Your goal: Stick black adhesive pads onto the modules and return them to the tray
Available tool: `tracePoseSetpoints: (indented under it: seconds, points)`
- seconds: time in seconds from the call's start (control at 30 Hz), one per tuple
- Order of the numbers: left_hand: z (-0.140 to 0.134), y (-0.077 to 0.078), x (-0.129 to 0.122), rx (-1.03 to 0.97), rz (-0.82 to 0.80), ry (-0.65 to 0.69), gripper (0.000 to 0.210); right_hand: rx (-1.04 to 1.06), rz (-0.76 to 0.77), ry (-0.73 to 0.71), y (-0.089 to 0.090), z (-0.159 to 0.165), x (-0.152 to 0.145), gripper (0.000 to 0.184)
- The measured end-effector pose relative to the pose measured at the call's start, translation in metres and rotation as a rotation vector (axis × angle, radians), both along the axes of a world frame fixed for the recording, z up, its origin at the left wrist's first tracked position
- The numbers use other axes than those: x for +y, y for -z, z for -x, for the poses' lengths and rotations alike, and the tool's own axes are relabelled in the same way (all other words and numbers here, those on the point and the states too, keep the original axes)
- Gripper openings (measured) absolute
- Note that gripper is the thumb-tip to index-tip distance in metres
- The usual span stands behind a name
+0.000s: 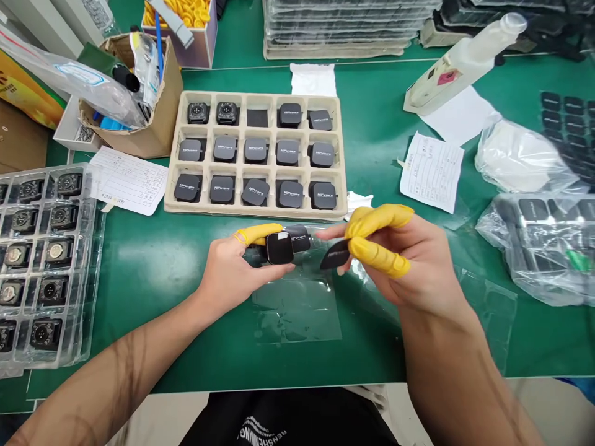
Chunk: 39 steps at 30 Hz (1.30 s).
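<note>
At far left a clear tray holds watch bodies in its cells, with a written slip just beside it. Next, the beige tray carries rows of dark, logo-marked pieces; two top-row cells at its left show watch backs, and the middle one holds only a dark pad. In front of this tray, the left hand is pinched on a small watch — glossy screen toward the wearer — and another logo-marked piece sits right behind it. The right hand, near but apart from the left, grips a dark logo film between yellow-cotted digits, tilted. The step in hand seems to be bringing film and watch together; a next move would call for levelling the film and squaring its edges to the screen. Farther right stands a bottle.
</note>
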<state>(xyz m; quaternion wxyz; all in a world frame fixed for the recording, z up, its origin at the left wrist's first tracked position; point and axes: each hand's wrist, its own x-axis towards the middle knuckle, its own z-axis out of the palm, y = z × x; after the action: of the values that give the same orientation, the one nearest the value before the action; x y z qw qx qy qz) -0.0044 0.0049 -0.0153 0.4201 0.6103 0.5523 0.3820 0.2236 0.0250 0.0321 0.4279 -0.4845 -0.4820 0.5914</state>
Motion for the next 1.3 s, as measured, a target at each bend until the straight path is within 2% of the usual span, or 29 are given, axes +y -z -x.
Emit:
tracePoseSetpoints:
  seconds: [0.1,0.17,0.23,0.33,0.43,0.5,0.57,0.63,0.73,0.8,0.9,0.97,1.07,1.13,1.23,1.3]
  points:
    - [0.0,-0.001,0.001,-0.022,0.02,0.006,0.05,0.074,0.049,-0.23,-0.002,0.002,-0.003,0.024]
    - [-0.001,-0.002,0.002,-0.039,0.027,0.019,0.05,0.077,0.059,-0.316,0.0,0.01,-0.006,0.024]
    - [-0.001,-0.004,0.002,-0.035,0.016,0.03,0.049,0.072,0.072,-0.276,0.004,0.018,-0.008,0.027]
    - [-0.002,-0.004,0.001,-0.007,-0.011,0.041,0.048,0.039,0.125,-0.109,0.011,0.024,-0.007,0.031]
    - [-0.002,-0.003,0.0,0.009,-0.042,0.031,0.049,0.007,0.1,0.048,0.012,0.015,-0.003,0.031]
    - [-0.001,-0.001,0.0,0.013,-0.04,0.012,0.05,0.068,0.056,0.076,0.007,0.005,0.0,0.03]
    - [-0.001,0.0,0.0,0.018,-0.02,-0.001,0.052,0.181,0.063,-0.04,0.001,-0.002,0.0,0.027]
    - [-0.001,0.0,0.0,0.028,-0.017,-0.001,0.051,0.228,0.145,-0.28,-0.002,-0.002,-0.001,0.025]
    - [-0.001,-0.001,0.001,0.033,-0.038,0.009,0.049,0.13,0.327,-0.611,-0.002,0.005,-0.003,0.028]
    - [-0.001,-0.002,0.001,0.035,-0.048,0.007,0.048,0.047,0.398,-0.706,0.0,0.005,-0.002,0.033]
    - [-0.001,-0.002,0.001,0.026,-0.051,-0.002,0.048,-0.075,0.409,-0.633,0.001,-0.005,0.002,0.04]
    - [-0.001,-0.001,0.001,0.01,-0.04,0.0,0.05,-0.062,0.395,-0.569,-0.001,-0.013,0.004,0.043]
    - [0.0,0.0,0.001,-0.006,-0.014,0.009,0.05,0.088,0.405,-0.679,-0.003,-0.014,0.004,0.048]
    - [0.001,0.001,0.001,-0.018,-0.006,0.011,0.05,0.106,0.426,-0.754,-0.003,-0.01,0.003,0.049]
    - [0.001,0.002,0.002,-0.038,0.002,-0.002,0.052,-0.006,0.417,-0.64,-0.003,-0.008,0.003,0.048]
    - [0.001,0.001,0.002,-0.042,0.013,-0.004,0.052,0.001,0.378,-0.572,-0.003,-0.01,0.003,0.05]
